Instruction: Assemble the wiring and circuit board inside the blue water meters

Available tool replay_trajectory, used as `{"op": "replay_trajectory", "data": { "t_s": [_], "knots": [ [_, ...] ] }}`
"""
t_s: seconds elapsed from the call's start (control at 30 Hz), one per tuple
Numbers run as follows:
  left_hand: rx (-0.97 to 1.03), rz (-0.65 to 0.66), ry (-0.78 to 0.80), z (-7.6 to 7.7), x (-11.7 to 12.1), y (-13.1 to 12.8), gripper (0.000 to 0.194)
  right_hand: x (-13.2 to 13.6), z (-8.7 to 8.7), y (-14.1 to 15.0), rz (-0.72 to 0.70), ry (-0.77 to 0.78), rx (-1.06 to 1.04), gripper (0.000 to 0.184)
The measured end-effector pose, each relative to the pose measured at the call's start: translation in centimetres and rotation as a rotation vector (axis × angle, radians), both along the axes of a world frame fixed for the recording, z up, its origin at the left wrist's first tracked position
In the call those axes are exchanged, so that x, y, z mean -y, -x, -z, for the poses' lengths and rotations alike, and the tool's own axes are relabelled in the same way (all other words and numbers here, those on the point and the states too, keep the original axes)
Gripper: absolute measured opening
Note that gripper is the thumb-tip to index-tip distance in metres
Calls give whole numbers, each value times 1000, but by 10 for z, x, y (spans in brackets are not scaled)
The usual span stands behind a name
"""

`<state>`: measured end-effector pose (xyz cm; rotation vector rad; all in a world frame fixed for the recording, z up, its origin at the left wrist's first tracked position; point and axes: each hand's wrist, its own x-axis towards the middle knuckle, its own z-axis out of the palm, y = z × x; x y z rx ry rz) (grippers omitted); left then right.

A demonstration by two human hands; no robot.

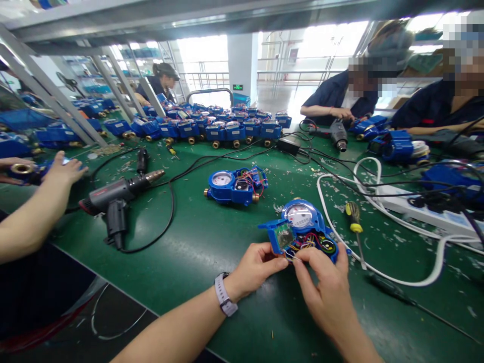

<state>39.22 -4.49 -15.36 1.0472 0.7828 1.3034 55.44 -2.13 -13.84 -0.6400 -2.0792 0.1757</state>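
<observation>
A blue water meter with a round dial lies in front of me, its electronics box open and coloured wires showing. My left hand, a watch on its wrist, grips the lower edge of the flipped-out blue cover, which carries a green circuit board. Thumb and forefinger of my right hand pinch a thin pale wire near the cover, while its other fingers rest against the meter's right side. Behind it sits a second open water meter, its red wires exposed.
A heat gun lies at left, near a co-worker's hands. On the right are a yellow-black screwdriver, a white cable, a power strip and a long-shafted tool. Several meters stand in rows behind; co-workers sit opposite.
</observation>
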Motion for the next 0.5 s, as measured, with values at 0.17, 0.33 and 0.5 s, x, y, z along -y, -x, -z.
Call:
{"op": "replay_trajectory", "data": {
  "t_s": [0.17,0.33,0.5],
  "knots": [
    [67,92,115,-6,-1,4,43,-3,1,1,45,-76,-20,16],
    [60,62,167,-3,-5,5,38,-3,-1,3,68,-114,-28,16],
    [19,27,129,1,-8,2,30,-3,-1,3,83,-119,-12,18]
  ]
}}
